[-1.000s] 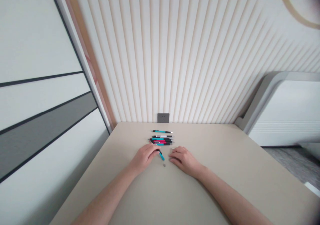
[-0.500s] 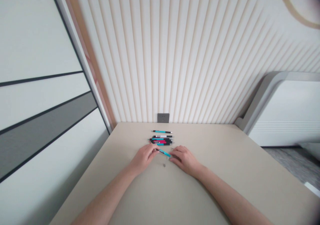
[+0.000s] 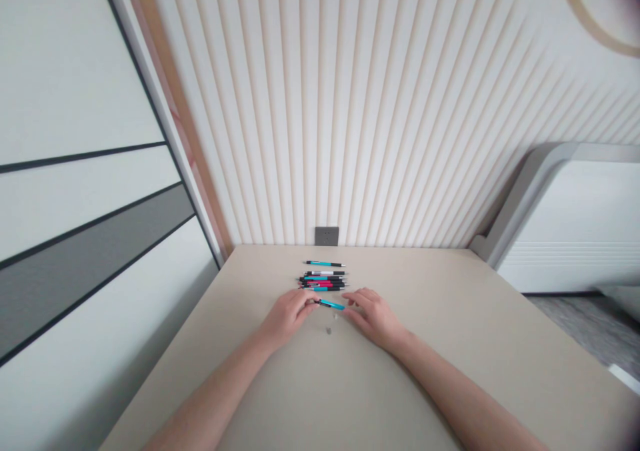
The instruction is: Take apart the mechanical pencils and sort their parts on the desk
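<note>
Currently, on the head view, I see the left hand [image 3: 289,315] pinching one end of a turquoise pen [image 3: 331,304], which lies between both hands, just in front of the grouped pens [image 3: 324,283] on the table [image 3: 425,291]. The right hand [image 3: 374,317] is at its other end; whether it grips, I cannot tell.

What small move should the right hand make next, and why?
Perhaps the right hand should close gently on the right end of the turquoise barrel: the left hand holds the other end, and the right thumb is very close, though contact is unclear.
</note>
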Available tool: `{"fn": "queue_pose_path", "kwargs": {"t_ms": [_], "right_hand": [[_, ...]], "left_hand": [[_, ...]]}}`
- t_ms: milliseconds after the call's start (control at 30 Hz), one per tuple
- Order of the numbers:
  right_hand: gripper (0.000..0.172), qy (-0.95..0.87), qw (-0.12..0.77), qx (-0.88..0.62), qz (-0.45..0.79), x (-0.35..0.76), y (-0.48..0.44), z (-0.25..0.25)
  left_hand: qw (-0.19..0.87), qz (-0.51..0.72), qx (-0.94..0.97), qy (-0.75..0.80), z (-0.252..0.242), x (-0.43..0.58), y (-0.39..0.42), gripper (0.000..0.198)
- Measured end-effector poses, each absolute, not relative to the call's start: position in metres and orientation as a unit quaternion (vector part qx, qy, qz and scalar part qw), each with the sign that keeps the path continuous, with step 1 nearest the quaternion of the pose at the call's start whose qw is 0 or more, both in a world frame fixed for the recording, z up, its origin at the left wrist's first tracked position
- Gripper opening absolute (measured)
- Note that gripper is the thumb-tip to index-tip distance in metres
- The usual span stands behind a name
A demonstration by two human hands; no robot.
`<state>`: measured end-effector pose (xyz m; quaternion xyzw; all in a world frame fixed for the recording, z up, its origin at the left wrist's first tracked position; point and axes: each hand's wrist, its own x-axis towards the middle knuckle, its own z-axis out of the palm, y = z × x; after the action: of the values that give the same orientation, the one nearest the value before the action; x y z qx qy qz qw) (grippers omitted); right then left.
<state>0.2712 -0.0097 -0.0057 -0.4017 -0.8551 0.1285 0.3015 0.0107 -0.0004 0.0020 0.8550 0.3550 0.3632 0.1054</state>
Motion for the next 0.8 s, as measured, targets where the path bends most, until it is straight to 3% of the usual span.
{"fn": "queue_pose_path", "kwargs": {"t_ms": [433, 800], "right_hand": [[0.025, -0.889, 0.283, -0.347, 0.097, 0.2661, -0.0147, -0.0035], [0.021, -0.877, 0.298, -0.359, 0.113, 0.2633, -0.0184, -0.0013]], "left_hand": [[0.156, 0.403, 0.832, 0.348, 0.0023, 0.0146, -0.0047, 0.015], [0.101, 0.394, 0.861, 0.304, 0.0085, 0.0183, -0.0068, 0.030]]}}
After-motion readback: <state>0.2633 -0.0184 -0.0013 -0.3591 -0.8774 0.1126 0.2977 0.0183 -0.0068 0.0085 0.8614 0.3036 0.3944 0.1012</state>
